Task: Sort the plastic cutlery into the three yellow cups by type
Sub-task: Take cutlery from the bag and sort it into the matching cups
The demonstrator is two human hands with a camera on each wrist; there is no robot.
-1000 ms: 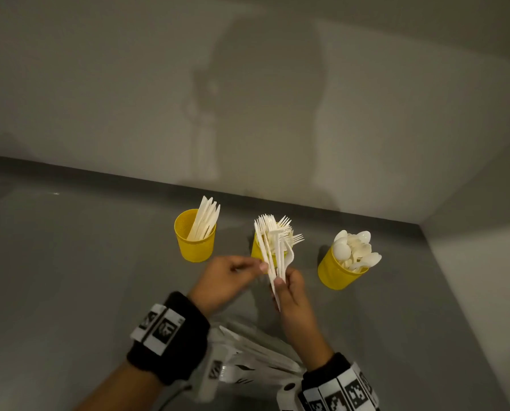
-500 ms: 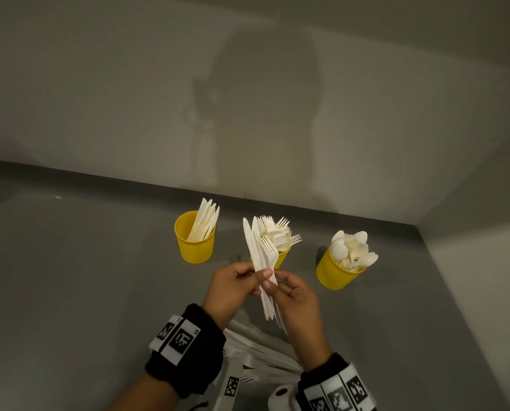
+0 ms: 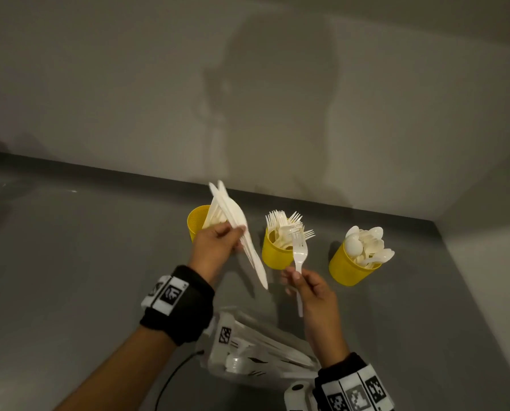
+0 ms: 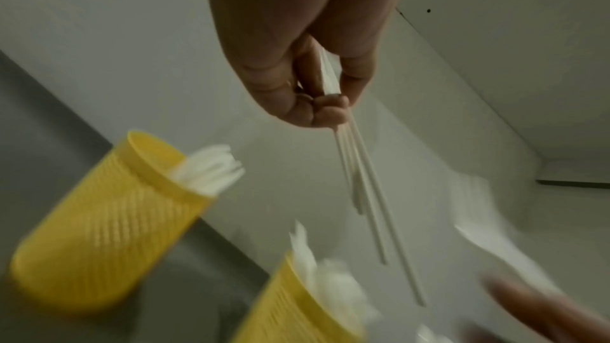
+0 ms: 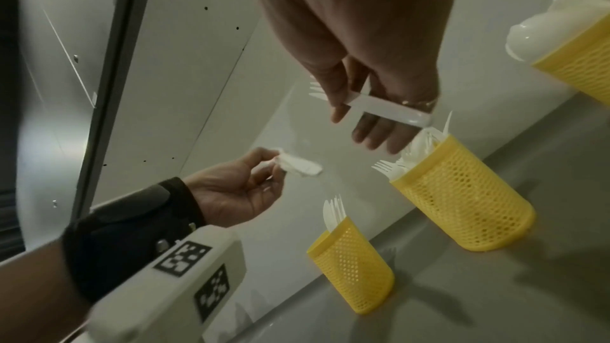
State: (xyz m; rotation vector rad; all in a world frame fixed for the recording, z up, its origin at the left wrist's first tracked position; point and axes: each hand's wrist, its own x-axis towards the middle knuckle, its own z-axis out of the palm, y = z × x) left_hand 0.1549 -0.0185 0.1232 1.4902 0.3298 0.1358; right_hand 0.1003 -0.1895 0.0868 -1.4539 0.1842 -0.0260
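While your right hand (image 3: pixel 313 289) pinches one fork (image 3: pixel 299 256) by its handle beside the fork cup (image 3: pixel 274 253), your left hand (image 3: pixel 215 247) grips a knife bundle (image 3: pixel 236 223) over the knife cup (image 3: pixel 195 221); spoon cup (image 3: pixel 348 268) sits right.

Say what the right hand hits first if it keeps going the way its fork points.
Probably the middle yellow cup of forks: the right hand aims its fork at that rim. Depth unclear.
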